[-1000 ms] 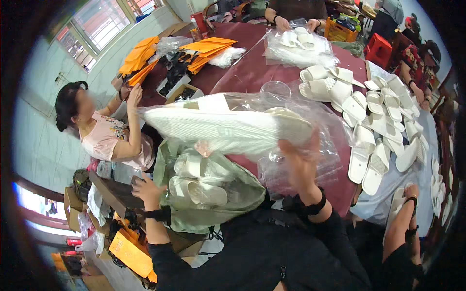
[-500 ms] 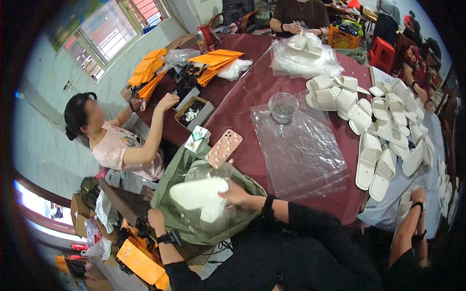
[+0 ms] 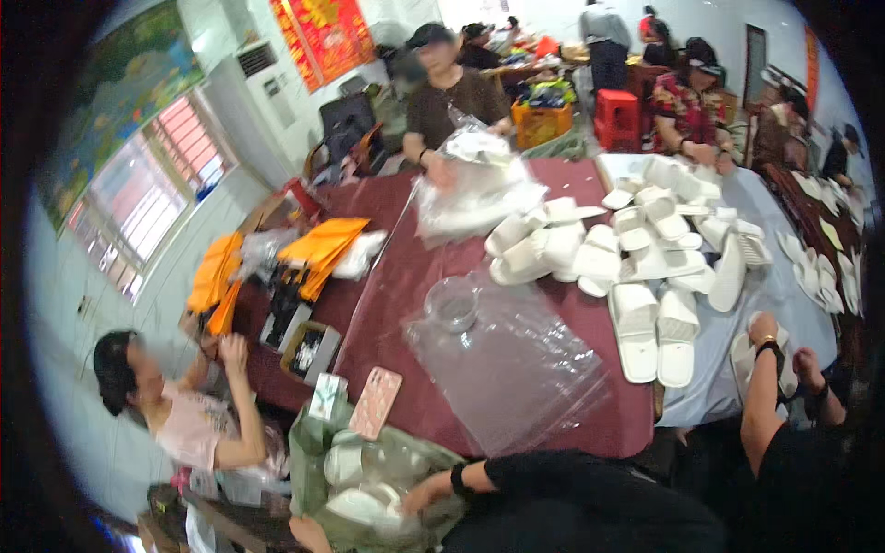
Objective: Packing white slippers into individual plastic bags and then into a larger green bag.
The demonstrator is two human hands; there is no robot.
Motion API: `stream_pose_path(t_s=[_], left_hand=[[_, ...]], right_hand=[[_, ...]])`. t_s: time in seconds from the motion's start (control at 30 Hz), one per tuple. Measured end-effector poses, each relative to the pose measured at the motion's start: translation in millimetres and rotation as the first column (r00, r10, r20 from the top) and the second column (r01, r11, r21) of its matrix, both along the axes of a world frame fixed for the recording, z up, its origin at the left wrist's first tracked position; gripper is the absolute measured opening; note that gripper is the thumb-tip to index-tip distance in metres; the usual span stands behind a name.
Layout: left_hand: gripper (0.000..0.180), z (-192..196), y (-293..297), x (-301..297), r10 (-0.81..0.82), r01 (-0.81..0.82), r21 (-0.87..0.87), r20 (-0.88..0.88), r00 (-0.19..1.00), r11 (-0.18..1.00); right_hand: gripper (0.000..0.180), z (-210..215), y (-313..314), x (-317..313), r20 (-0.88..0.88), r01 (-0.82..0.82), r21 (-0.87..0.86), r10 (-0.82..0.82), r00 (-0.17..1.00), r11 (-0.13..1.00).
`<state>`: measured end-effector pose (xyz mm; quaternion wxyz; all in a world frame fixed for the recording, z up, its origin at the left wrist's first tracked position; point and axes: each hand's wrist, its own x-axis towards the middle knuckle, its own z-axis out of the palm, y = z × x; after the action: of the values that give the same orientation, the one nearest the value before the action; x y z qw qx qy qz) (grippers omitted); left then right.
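An open green sack (image 3: 311,442) lies at the lower left, with white slippers in clear plastic inside it. My right hand (image 3: 426,494) reaches into the sack, fingers bent on a white slipper (image 3: 361,507); motion blurs the fingertips. At the sack's left edge, my left hand (image 3: 311,533) is closed on the green cloth, partly cut off by the lower rim. Just beyond the sack's mouth are a pink patterned phone (image 3: 376,403) and a small white and green box (image 3: 327,397).
Clear plastic bags (image 3: 516,369) and a clear round tub (image 3: 452,304) lie on the dark red table (image 3: 387,323). White slippers (image 3: 636,230) are heaped to the right. Orange packets (image 3: 323,249) lie at left. Co-workers sit around; one's hands (image 3: 763,341) hold slippers at right.
The view has swung upward. My right hand and the white slippers have gone from above the sack to down inside it. The person in brown across the table has looked up.
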<state>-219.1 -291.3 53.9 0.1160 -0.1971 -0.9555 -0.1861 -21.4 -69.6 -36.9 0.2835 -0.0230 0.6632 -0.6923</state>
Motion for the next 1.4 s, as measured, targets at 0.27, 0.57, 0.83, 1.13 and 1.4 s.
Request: stream_pose_path(t_s=[0.27,0.57,0.83,1.13,1.4], left_hand=[[0.031,-28.1,5.8,-9.1,-0.327,0.330,-0.184,0.050,0.944,0.926],[0.056,13.7,74.3,56.7,-0.321,0.297,-0.655,0.087,0.943,0.695],[0.049,-2.0,113.3,32.9,-0.707,0.776,-0.506,0.384,0.594,0.378],[0.047,-7.2,150.0,47.2,-0.771,0.857,-0.434,0.431,0.469,0.278],[0.045,-2.0,171.9,65.1,-0.792,0.896,-0.384,0.466,0.396,0.222]], right_hand=[[0.041,-29.3,71.0,25.2,-0.211,0.143,-0.310,-0.215,0.954,0.940],[0.038,-0.5,116.6,57.7,-0.301,0.262,-0.097,-0.279,0.912,0.960],[0.036,29.0,120.4,92.8,-0.368,0.370,0.054,-0.326,0.871,0.927],[0.034,51.2,119.2,125.5,-0.417,0.392,0.226,-0.276,0.866,0.892],[0.032,64.5,115.5,141.5,-0.457,0.372,0.361,-0.186,0.870,0.855]])
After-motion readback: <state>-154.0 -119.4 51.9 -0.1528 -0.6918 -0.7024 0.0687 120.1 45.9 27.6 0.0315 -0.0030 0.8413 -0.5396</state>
